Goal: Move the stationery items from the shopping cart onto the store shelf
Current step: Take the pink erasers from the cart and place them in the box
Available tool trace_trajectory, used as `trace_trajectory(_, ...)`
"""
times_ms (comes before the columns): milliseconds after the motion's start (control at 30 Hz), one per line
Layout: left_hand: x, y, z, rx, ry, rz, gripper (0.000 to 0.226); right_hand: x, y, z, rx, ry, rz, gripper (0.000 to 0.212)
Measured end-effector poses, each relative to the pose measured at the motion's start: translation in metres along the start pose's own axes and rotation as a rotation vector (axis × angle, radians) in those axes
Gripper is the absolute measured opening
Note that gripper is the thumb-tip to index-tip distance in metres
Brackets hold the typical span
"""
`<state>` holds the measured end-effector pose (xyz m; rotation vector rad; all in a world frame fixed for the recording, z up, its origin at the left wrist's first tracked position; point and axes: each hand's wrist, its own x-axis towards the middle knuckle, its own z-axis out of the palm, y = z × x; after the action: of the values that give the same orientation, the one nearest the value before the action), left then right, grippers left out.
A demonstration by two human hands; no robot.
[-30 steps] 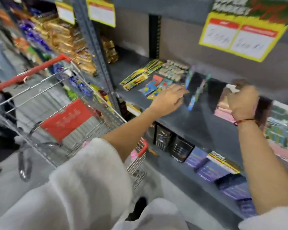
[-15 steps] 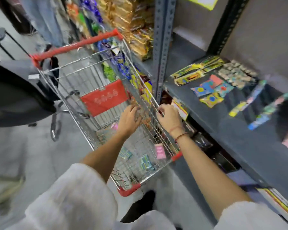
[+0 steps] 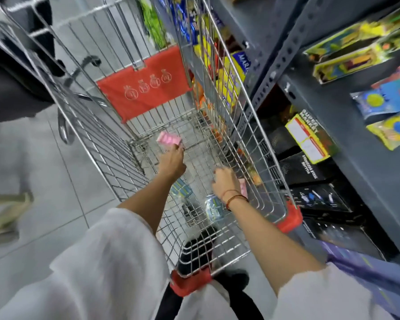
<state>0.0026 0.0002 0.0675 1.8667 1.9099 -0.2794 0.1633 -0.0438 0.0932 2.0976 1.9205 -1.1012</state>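
Both my arms reach down into the shopping cart (image 3: 219,93). My left hand (image 3: 172,161) is near the far end of the cart floor, and its fingers are closed on a pink pack (image 3: 169,139), which I hold by its near edge, just in front of the red flap (image 3: 143,88) of the cart. My right hand (image 3: 225,181) is lower, close to the cart wall on the shelf side. Its fingers are bent toward the floor of the cart, but I cannot tell if they already grip something. A second pink pack (image 3: 243,190) lies just beside this hand, partly hidden by it.

Two bluish packs are on the cart floor too: one (image 3: 181,191) between my arms, one (image 3: 214,207) under my right wrist. The shelf (image 3: 333,125) with colourful packs is on the right of the cart.

I think these packs are light and thin, with smooth wrapping that can slip. It is better to pinch each one across its flat faces near an edge, not to squeeze hard, because the wire floor gives little room for fingers under them.
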Motion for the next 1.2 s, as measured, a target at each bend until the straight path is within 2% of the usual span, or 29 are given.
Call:
trace_trajectory(100, 0.026, -0.008, 0.014, 0.043, -0.020, 0.021, 0.068, 0.018, 0.018, 0.016, 0.005, -0.001, 0.115, 0.038)
trace_trajectory(233, 0.061, -0.022, 0.035, 0.142, -0.028, 0.083, 0.071, 0.033, 0.049, 0.044, 0.265, 0.095, 0.511, 0.028)
trace_trajectory(333, 0.090, -0.028, 0.045, 0.284, 0.020, 0.155, 0.060, 0.031, 0.071, 0.069, 0.378, 0.028, 0.678, 0.029)
trace_trajectory(367, 0.098, -0.029, 0.047, 0.310, 0.013, 0.163, 0.057, 0.031, 0.072, 0.072, 0.373, 0.072, 0.705, 0.034)
trace_trajectory(467, 0.114, -0.031, 0.052, 0.380, -0.016, 0.189, 0.055, 0.032, 0.076, 0.074, 0.277, 0.264, 0.717, 0.047)
trace_trajectory(567, 0.118, -0.037, 0.059, 0.508, -0.033, 0.224, 0.070, 0.033, 0.081, 0.083, 0.191, 0.255, 0.742, 0.046)
trace_trajectory(667, 0.126, -0.038, 0.060, 0.519, -0.057, 0.196, 0.077, 0.033, 0.083, 0.088, 0.154, 0.234, 0.739, 0.048)
trace_trajectory(800, 0.122, -0.033, 0.050, 0.642, -0.038, 0.234, 0.055, 0.028, 0.071, 0.086, 0.177, 0.224, 0.651, 0.055)
trace_trajectory(900, 0.103, -0.029, 0.045, 0.701, -0.049, 0.233, 0.055, 0.023, 0.057, 0.079, 0.232, 0.209, 0.613, 0.059)
trace_trajectory(1067, 0.064, -0.013, 0.026, 0.467, -0.032, 0.172, 0.060, 0.011, 0.034, 0.053, 0.361, 0.169, 0.572, 0.052)
trace_trajectory(1200, 0.036, 0.000, -0.004, -0.068, 0.012, -0.005, 0.043, -0.006, 0.023, 0.023, 0.480, 0.219, 0.451, 0.041)
